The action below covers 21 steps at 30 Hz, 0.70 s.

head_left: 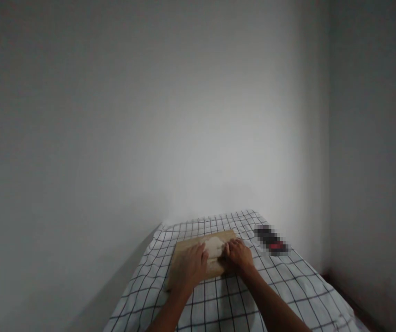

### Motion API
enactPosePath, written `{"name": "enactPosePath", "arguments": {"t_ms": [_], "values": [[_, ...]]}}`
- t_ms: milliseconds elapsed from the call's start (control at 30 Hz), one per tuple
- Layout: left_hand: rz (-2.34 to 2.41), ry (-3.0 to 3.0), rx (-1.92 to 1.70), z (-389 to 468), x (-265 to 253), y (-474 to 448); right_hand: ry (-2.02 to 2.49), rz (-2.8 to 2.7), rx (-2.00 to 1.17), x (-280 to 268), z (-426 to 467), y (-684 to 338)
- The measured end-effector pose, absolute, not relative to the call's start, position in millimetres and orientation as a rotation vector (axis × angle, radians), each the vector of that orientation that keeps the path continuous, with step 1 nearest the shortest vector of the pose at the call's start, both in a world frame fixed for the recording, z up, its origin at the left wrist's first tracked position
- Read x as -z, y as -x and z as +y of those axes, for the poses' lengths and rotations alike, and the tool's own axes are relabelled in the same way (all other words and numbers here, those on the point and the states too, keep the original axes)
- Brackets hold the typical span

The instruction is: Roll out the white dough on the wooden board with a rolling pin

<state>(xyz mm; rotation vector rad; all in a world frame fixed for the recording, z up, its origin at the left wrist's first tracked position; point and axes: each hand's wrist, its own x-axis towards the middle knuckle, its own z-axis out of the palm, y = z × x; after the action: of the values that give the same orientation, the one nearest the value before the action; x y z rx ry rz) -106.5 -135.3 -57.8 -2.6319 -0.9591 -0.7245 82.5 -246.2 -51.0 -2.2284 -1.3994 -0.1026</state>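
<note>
A flat, pale, irregular sheet that looks like dough (pixel 213 246) lies on a wooden board (pixel 180 249). My left hand (pixel 195 263) rests over the board at the sheet's left side, its fingers stretched forward and the thumb beside the sheet. At the right edge, my right hand (pixel 238 254) has its fingers curled down against the sheet or board. Between the hands, nearer to me, runs a narrow pale strip (pixel 214 261); whether it is a rod or a rolled edge, I cannot tell. My right fingertips are partly hidden.
A white cloth with dark grid lines (pixel 215 302) covers the table under the board. To the right lies a dark and red object (pixel 271 240), blurred by pixels. A plain white wall (pixel 198 115) stands behind the table, with a corner at the right.
</note>
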Motion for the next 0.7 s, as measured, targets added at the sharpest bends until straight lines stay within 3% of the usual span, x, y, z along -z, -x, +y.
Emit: {"name": "enactPosePath", "arguments": {"t_ms": [300,700], "values": [[-0.807,2.482,0.906,-151,106,134,2.164,-1.475,0.199,66,-263,-72],[-0.977,2.650,0.804,-121,64,101,2.286,-1.401,0.278,52,-233,-74]]}}
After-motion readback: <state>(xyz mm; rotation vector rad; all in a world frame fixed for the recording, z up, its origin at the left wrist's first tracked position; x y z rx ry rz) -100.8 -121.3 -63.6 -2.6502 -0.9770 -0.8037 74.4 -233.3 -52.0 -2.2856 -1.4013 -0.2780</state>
